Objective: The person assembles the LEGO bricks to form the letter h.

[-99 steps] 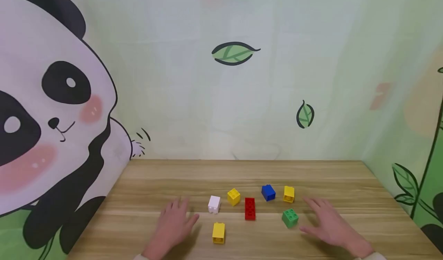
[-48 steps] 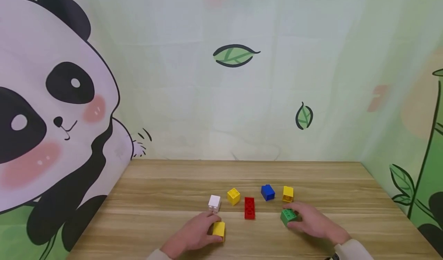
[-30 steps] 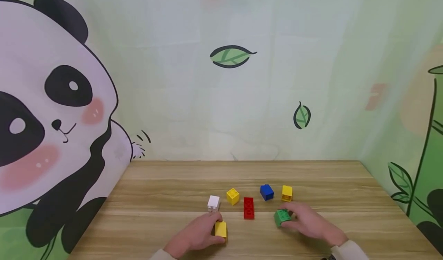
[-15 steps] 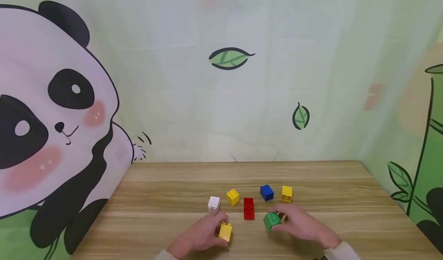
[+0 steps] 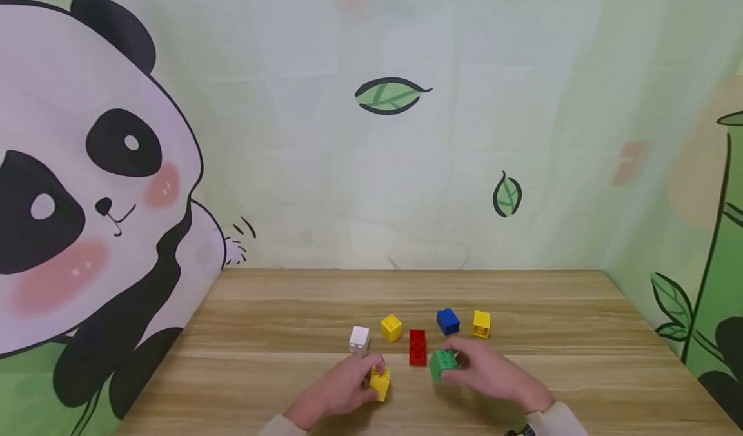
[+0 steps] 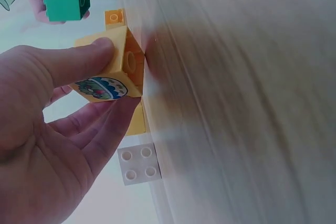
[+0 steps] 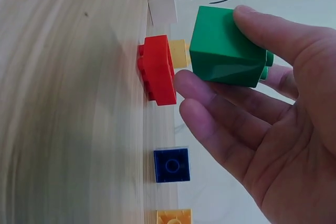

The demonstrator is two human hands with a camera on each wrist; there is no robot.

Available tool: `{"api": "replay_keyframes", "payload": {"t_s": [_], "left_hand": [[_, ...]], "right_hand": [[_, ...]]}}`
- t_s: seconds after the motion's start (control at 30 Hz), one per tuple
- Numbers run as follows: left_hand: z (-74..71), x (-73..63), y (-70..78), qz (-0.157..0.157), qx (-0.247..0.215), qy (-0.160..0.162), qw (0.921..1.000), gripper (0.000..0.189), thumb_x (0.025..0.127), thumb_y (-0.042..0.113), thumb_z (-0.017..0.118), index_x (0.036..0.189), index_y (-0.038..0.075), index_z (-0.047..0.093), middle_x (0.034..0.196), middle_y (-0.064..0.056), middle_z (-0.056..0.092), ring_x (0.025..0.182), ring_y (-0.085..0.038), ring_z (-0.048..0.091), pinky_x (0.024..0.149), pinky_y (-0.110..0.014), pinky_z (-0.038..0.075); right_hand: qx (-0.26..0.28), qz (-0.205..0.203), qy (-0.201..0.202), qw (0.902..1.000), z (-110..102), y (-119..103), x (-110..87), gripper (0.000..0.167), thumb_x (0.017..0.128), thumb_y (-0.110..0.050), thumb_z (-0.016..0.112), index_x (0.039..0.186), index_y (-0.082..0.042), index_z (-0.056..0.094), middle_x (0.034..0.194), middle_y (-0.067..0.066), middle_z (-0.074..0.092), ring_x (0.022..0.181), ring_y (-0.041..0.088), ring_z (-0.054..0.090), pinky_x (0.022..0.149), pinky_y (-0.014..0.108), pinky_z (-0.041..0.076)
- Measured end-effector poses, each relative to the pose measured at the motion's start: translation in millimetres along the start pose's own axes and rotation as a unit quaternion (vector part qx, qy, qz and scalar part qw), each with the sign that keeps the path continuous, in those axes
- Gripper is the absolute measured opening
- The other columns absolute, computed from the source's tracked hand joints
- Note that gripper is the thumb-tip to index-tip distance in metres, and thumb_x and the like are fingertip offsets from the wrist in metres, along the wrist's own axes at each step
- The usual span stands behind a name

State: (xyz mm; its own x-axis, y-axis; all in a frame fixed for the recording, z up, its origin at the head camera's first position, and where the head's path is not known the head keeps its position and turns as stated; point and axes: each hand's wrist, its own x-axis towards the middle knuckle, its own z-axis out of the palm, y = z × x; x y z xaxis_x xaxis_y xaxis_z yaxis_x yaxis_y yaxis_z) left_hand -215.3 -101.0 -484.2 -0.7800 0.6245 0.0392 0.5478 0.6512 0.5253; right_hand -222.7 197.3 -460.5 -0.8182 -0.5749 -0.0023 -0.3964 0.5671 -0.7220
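Observation:
In the head view, my left hand [image 5: 336,387] grips a yellow toy brick [image 5: 379,384] near the table's front, thumb on one side and fingers on the other. A printed picture shows on that brick's side in the left wrist view, its hollow underside facing the wood. My right hand [image 5: 493,371] pinches a green toy brick [image 5: 443,364], held just right of the yellow one with a gap between them. Seen from the right wrist, the green brick [image 7: 226,48] is raised off the table, its studs partly hidden toward the palm.
Behind my hands lie a white brick [image 5: 358,338], a yellow brick [image 5: 391,327], a red brick [image 5: 417,347], a blue brick [image 5: 447,321] and another yellow brick [image 5: 481,324]. A panda-printed cloth [image 5: 325,165] stands behind the wooden table [image 5: 267,313].
Both hands were spread and empty at first. The left has taken hold of the front yellow brick, tilting it slightly right; the right has gripped the green brick and carried it left.

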Motion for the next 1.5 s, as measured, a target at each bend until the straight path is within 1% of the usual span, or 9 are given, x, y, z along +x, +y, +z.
{"api": "replay_keyframes", "payload": {"t_s": [0.1, 0.2, 0.3, 0.5, 0.73, 0.9, 1.07, 1.23, 1.5], "left_hand": [[0.5, 0.4, 0.6, 0.004, 0.009, 0.010, 0.9999, 0.025, 0.085, 0.014, 0.070, 0.099, 0.022, 0.051, 0.096, 0.009, 0.052, 0.087, -0.008, 0.051, 0.075, -0.023, 0.046], [0.3, 0.8, 3.0, -0.007, 0.010, 0.012, 0.9998, 0.023, 0.085, 0.013, 0.068, 0.099, 0.021, 0.051, 0.096, 0.010, 0.053, 0.087, -0.008, 0.050, 0.075, -0.024, 0.046], [0.0, 0.8, 6.5, -0.020, 0.006, 0.014, 0.9997, 0.024, 0.083, 0.012, 0.069, 0.096, 0.021, 0.052, 0.095, 0.010, 0.053, 0.085, -0.008, 0.049, 0.074, -0.026, 0.045], [1.3, 2.1, 11.2, -0.015, 0.014, 0.031, 0.9993, 0.026, 0.079, 0.013, 0.074, 0.092, 0.020, 0.053, 0.089, 0.012, 0.054, 0.083, -0.007, 0.048, 0.074, -0.026, 0.043], [6.8, 6.4, 10.8, -0.028, 0.000, 0.036, 0.9990, 0.030, 0.078, 0.014, 0.075, 0.098, 0.020, 0.054, 0.094, 0.011, 0.056, 0.090, -0.009, 0.054, 0.079, -0.028, 0.046], [12.0, 9.8, 9.8, -0.027, 0.005, 0.034, 0.9990, 0.037, 0.077, 0.017, 0.078, 0.107, 0.017, 0.057, 0.100, 0.007, 0.061, 0.092, -0.008, 0.056, 0.081, -0.028, 0.048], [14.2, 12.2, 7.9, -0.020, 0.017, 0.038, 0.9989, 0.032, 0.075, 0.019, 0.079, 0.101, 0.017, 0.061, 0.093, 0.013, 0.059, 0.085, -0.004, 0.055, 0.076, -0.024, 0.047], [13.5, 12.7, 7.1, -0.033, -0.036, 0.028, 0.9984, 0.028, 0.074, 0.017, 0.080, 0.095, 0.020, 0.062, 0.087, 0.016, 0.057, 0.082, -0.003, 0.053, 0.073, -0.024, 0.045], [12.9, 12.3, 4.3, -0.050, -0.142, 0.023, 0.9884, 0.028, 0.073, 0.015, 0.081, 0.095, 0.017, 0.062, 0.086, 0.012, 0.059, 0.082, -0.008, 0.055, 0.074, -0.026, 0.046]], "right_hand": [[-0.004, -0.004, 0.006, 1.0000, 0.5, -2.2, 3.6, 0.035, 0.089, -0.038, 0.065, 0.117, -0.018, 0.058, 0.092, -0.009, 0.059, 0.079, 0.014, 0.056, 0.065, 0.027, 0.049], [-0.006, -0.005, 0.010, 0.9999, 1.4, -3.8, 6.4, 0.036, 0.090, -0.037, 0.063, 0.119, -0.015, 0.056, 0.090, -0.008, 0.058, 0.077, 0.014, 0.055, 0.064, 0.027, 0.049], [-0.005, -0.002, 0.011, 0.9999, 2.1, -4.1, 8.4, 0.040, 0.092, -0.036, 0.061, 0.123, -0.013, 0.054, 0.091, -0.008, 0.058, 0.077, 0.014, 0.055, 0.064, 0.027, 0.049], [-0.006, -0.002, 0.014, 0.9999, 1.5, -3.9, 10.0, 0.046, 0.093, -0.033, 0.060, 0.130, -0.007, 0.050, 0.097, -0.006, 0.058, 0.083, 0.014, 0.055, 0.069, 0.027, 0.049], [-0.013, -0.003, 0.015, 0.9998, 1.5, -2.0, 11.0, 0.049, 0.092, -0.030, 0.062, 0.133, -0.006, 0.049, 0.097, -0.006, 0.057, 0.084, 0.014, 0.055, 0.070, 0.027, 0.049], [-0.019, -0.002, 0.017, 0.9997, 2.4, -0.7, 13.0, 0.051, 0.091, -0.035, 0.062, 0.132, -0.007, 0.050, 0.095, -0.008, 0.057, 0.082, 0.013, 0.054, 0.068, 0.026, 0.049], [-0.016, -0.012, 0.025, 0.9995, 1.9, -2.5, 13.8, 0.045, 0.089, -0.035, 0.066, 0.124, -0.008, 0.054, 0.092, -0.008, 0.058, 0.079, 0.013, 0.055, 0.066, 0.026, 0.049], [0.005, -0.009, 0.026, 0.9996, 1.6, -5.6, 11.7, 0.035, 0.086, -0.032, 0.070, 0.112, -0.016, 0.055, 0.092, -0.006, 0.059, 0.079, 0.014, 0.056, 0.067, 0.026, 0.050], [0.061, -0.019, 0.021, 0.9977, 5.3, -2.9, 8.1, 0.031, 0.088, -0.029, 0.068, 0.114, -0.018, 0.057, 0.097, -0.002, 0.058, 0.082, 0.016, 0.057, 0.070, 0.027, 0.049]]}}
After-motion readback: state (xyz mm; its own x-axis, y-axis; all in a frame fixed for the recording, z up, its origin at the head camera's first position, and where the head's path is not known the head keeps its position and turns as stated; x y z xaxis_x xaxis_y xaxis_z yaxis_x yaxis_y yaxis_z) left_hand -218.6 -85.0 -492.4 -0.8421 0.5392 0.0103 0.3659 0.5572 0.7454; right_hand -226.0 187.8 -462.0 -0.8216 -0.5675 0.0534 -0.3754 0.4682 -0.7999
